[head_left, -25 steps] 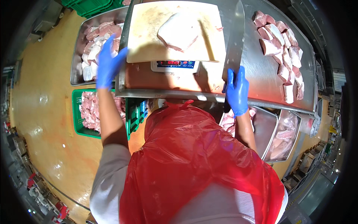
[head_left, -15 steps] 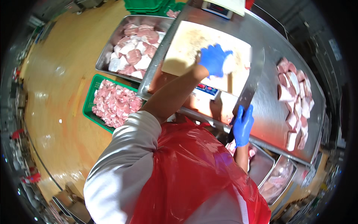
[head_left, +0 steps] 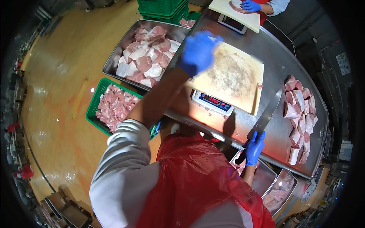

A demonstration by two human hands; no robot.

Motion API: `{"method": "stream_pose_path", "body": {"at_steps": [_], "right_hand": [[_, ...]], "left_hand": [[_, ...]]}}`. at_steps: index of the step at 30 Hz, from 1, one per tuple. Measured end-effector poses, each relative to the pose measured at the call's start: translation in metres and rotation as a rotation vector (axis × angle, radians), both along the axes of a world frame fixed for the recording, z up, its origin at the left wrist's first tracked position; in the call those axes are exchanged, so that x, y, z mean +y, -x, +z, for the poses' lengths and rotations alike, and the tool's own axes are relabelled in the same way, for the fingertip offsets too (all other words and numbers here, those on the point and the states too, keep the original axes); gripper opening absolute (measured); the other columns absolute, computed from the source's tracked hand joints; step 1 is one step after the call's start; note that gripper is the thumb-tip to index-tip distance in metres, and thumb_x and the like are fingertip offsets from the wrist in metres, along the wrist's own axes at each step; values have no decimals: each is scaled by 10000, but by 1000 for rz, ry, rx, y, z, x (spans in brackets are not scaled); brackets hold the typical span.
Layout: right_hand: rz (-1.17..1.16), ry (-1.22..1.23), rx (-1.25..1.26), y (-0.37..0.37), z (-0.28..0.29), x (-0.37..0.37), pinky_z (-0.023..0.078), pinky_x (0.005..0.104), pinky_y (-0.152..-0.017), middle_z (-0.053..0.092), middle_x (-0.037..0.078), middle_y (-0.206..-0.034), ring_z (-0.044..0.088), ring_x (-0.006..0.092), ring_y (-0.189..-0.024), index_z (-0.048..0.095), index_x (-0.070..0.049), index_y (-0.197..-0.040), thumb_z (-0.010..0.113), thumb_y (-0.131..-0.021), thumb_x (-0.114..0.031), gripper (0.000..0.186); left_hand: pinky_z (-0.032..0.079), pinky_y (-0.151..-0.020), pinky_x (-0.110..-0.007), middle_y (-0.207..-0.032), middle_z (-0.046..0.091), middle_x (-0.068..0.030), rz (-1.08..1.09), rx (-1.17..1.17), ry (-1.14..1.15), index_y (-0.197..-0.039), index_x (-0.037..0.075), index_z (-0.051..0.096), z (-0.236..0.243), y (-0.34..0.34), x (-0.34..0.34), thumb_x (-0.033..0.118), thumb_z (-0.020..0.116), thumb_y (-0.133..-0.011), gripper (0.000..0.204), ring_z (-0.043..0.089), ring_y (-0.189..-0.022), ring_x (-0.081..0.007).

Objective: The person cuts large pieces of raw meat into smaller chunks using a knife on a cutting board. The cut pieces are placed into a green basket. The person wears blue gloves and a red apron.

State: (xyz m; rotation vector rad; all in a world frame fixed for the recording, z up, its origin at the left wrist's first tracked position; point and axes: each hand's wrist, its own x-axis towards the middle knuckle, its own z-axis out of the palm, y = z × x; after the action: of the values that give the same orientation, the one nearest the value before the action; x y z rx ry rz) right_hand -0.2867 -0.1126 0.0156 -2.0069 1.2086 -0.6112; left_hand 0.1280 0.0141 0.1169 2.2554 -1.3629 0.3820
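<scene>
My left hand [head_left: 198,54], in a blue glove and blurred by motion, is above the left edge of the cutting board [head_left: 247,95], beside the steel bin. Its fingers look spread and I see nothing in them. Close to the table's front edge, my blue-gloved right hand [head_left: 254,148] is closed round the dark handle of a long knife [head_left: 269,110]. The blade slants up and away to the right over the metal table. The worn, stained board rests on a small digital scale [head_left: 211,103]. No meat piece lies on the board; a few scraps cling to its edge.
Large meat cuts fill the steel bin [head_left: 108,67]; smaller trimmings lie in a green crate [head_left: 90,108]. Rows of meat pieces [head_left: 301,114] lie on the right of the table [head_left: 275,135]. Metal pans [head_left: 268,173] stand below. Across the table, another person's gloved hand [head_left: 251,5] touches meat.
My left hand has moved left off the board, and the pale piece at it is gone from there. One more cut appears atop the bin. The knife blade now shows clearly. Another person's hand has appeared.
</scene>
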Motion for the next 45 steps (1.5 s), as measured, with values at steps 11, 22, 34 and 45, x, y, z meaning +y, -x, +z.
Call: {"method": "stream_pose_path", "body": {"at_steps": [11, 22, 34, 45], "right_hand": [[-316, 265, 80, 79, -9, -5, 428, 351, -460, 588, 124, -740, 570, 165, -575, 528, 16, -1109, 562, -1012, -74, 136], [-738, 143, 76, 247, -73, -80, 441, 508, -573, 642, 265, -793, 595, 440, -645, 538, 57, -1182, 550, -1022, -145, 257], [-1046, -219, 103, 334, -105, -95, 449, 533, -601, 649, 299, -857, 616, 501, -732, 524, 29, -1163, 537, -1025, -127, 209], [-651, 224, 58, 289, -86, -157, 476, 471, -591, 661, 238, -795, 616, 360, -624, 548, 93, -1215, 555, -1038, -176, 322]], "left_hand": [[507, -913, -484, -1104, 653, -149, -790, 176, -51, -1189, 103, 680, -3, 173, -171, 153, 646, -837, 358, 624, -1070, -354], [400, -1117, -490, -1417, 500, -290, -792, 208, -638, -1449, -12, 428, -170, 376, -500, 374, 734, -813, 804, 497, -1313, -434], [544, -898, -437, -1259, 631, -257, -397, 341, -599, -1459, -28, 316, -216, 451, -697, 509, 834, -684, 1075, 661, -1125, -355], [523, -878, -324, -1029, 639, -41, -657, 2202, -290, -1208, 44, 609, -181, 386, -393, 247, 690, -888, 387, 617, -952, -175]]}}
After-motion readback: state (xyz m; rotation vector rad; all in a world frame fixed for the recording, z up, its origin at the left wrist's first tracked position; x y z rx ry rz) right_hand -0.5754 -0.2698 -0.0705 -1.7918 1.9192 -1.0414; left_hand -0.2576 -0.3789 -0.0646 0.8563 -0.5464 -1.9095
